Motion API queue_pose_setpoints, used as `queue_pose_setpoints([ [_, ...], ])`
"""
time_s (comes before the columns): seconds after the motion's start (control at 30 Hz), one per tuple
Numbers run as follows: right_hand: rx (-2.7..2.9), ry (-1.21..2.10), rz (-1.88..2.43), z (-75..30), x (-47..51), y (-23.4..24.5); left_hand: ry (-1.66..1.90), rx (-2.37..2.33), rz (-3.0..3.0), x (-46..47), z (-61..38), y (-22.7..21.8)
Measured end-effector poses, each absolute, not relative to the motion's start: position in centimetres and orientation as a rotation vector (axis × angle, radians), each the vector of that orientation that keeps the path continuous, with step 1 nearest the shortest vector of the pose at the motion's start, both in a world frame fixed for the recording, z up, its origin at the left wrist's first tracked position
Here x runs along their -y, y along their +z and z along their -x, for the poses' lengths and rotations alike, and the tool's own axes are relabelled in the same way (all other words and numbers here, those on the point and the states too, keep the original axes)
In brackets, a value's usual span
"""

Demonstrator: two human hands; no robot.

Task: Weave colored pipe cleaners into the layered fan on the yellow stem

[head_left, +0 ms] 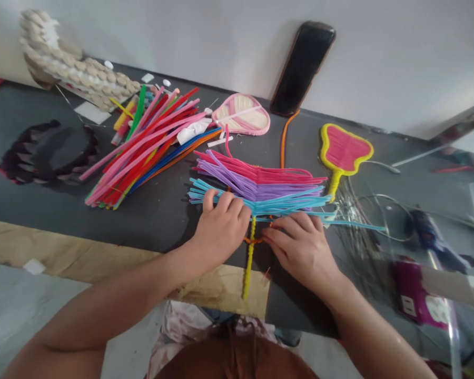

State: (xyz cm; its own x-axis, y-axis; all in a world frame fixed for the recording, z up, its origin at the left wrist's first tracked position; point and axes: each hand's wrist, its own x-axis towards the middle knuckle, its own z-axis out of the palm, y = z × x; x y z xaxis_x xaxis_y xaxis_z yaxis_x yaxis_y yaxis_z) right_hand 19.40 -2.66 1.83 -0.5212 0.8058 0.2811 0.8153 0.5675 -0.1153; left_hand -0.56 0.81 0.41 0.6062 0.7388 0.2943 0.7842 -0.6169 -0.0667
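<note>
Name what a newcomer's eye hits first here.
A fan of pink, purple and blue pipe cleaners dominates the centre, the left hand pressing its blue strands. Behind and to the left lies a heap of loose multicoloured pipe cleaners, and to the right a pink, yellow-rimmed paddle shape.

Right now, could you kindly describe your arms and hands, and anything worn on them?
The left hand and right hand are bare, without gloves or visible rings; the left forearm and right forearm show no sleeves or watch. A rust-brown garment shows below.
</note>
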Motion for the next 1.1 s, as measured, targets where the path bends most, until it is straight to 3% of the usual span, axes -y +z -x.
queue_pose_setpoints([
  [0.53, 2.533, 0.114, 1.304, -19.7, 2.4, 1.1, -0.554, 1.679, 2.36, -2.9, 5.7, 3.8],
  [0.8, 2.503, 0.173, 1.319, -19.8, 2.3, 0.9, -0.582, 1.175, 2.677, -1.1, 2.5, 1.8],
  [1.1, 2.546, 0.278, 1.295, -20.3, 2.1, 1.4, -0.537, 1.128, 2.775, -1.2, 2.3, 1.1],
])
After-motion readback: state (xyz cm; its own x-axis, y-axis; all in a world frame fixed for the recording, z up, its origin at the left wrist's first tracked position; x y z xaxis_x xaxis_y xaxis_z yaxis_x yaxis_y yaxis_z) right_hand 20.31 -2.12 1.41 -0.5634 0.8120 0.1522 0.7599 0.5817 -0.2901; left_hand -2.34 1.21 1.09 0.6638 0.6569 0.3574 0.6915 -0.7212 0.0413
